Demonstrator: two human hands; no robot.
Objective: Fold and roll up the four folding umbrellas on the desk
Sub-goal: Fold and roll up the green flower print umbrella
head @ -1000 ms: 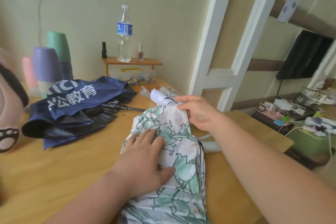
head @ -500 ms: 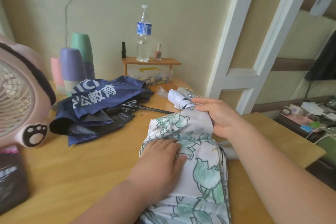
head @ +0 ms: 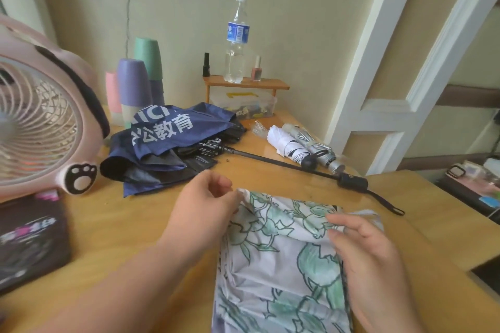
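Note:
A white umbrella with a green floral print (head: 278,265) lies loosely folded on the wooden desk (head: 113,227) in front of me. My left hand (head: 205,203) pinches its far left corner. My right hand (head: 370,259) pinches the far right edge of the fabric. A navy umbrella with white lettering (head: 167,143) lies unrolled behind, its black shaft and handle (head: 351,181) stretching to the right. Beyond it two rolled umbrellas lie side by side, a white one (head: 286,144) and a silver one (head: 316,147).
A pink fan (head: 43,127) stands at the left, a dark pouch (head: 29,238) in front of it. Stacked cups (head: 140,81), a small wooden shelf (head: 246,85) with a water bottle (head: 236,40) and nail polish stand at the back. The desk edge drops off at the right.
The view swung left. My left hand lifted off the floral fabric and now pinches its far left corner. My right hand moved back along the far edge and pinches it.

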